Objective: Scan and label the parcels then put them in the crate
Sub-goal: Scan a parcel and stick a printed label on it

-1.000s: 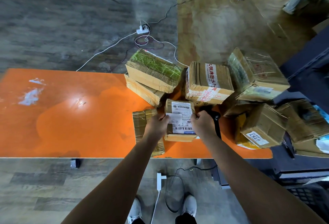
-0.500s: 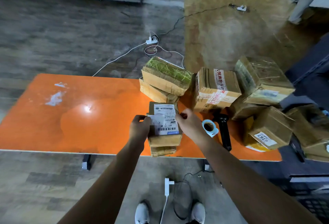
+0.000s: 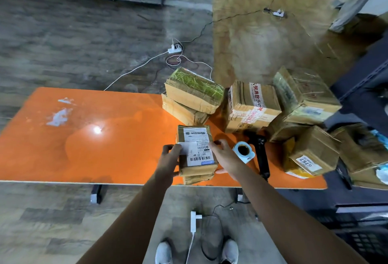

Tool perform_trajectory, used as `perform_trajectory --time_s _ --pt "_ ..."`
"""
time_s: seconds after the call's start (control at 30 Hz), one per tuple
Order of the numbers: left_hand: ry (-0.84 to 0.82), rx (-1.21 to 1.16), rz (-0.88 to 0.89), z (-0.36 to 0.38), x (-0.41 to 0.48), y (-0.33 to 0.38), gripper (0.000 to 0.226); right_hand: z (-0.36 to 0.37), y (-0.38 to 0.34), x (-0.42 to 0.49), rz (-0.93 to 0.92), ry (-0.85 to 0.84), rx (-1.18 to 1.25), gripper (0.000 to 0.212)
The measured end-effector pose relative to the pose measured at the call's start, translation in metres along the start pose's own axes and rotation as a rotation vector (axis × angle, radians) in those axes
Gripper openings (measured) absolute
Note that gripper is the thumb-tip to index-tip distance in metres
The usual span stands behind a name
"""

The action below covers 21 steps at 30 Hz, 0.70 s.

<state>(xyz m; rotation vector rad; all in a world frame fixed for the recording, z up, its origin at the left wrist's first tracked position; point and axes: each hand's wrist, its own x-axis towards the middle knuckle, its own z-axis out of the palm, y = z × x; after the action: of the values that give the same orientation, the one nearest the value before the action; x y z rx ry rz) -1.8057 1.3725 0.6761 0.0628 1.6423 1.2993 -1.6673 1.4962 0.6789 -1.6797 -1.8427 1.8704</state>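
Note:
A small cardboard parcel (image 3: 196,149) with white barcode labels on top rests on a second flat parcel (image 3: 197,179) at the near edge of the orange table (image 3: 105,144). My left hand (image 3: 169,158) grips the top parcel's left side. Fingers of my right hand (image 3: 223,155) press on its right side, over the label. A blue-and-white label roll (image 3: 243,151) and a black handheld scanner (image 3: 261,156) lie just right of my right hand. A dark crate (image 3: 365,240) shows at the lower right, below the table.
Several taped cardboard parcels are piled at the table's right end, among them a green-topped stack (image 3: 193,93) and a box with red lettering (image 3: 252,106). Cables and power strips (image 3: 174,49) lie on the floor. A person's legs (image 3: 352,1) stand at the far right.
Both hands brought the labelled parcel left and set it on the flat parcel at the near edge. The scanner and label roll, hidden before behind my right hand, now show.

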Motion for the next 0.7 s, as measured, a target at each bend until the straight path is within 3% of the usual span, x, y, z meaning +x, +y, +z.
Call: perform_trajectory --time_s 0.07,0.17,0.3,0.43,0.53,0.7 --pt "-0.071 -0.016 -0.028 0.009 0.001 -0.001 0.047 -0.012 0.005 0.004 -0.006 0.021 -0.025 0.050" --pt "-0.127 0.003 -0.025 0.025 0.006 -0.004 0.049 -0.031 0.012 0.011 -0.073 0.062 -0.045 0.048" --pt "-0.111 0.051 -0.005 0.040 0.014 -0.007 0.050 -0.062 0.030 0.021 -0.237 0.414 -0.441 0.027" --pt "-0.085 0.036 0.026 0.050 0.014 -0.008 0.046 -0.075 0.053 0.034 -0.105 0.272 -0.820 0.044" --pt "-0.069 0.036 0.018 0.051 0.018 -0.009 0.050 -0.071 0.056 0.038 -0.065 0.261 -0.963 0.040" --pt "-0.055 -0.015 0.041 0.038 0.023 -0.004 0.054 -0.070 0.044 0.028 -0.218 0.432 -0.832 0.029"
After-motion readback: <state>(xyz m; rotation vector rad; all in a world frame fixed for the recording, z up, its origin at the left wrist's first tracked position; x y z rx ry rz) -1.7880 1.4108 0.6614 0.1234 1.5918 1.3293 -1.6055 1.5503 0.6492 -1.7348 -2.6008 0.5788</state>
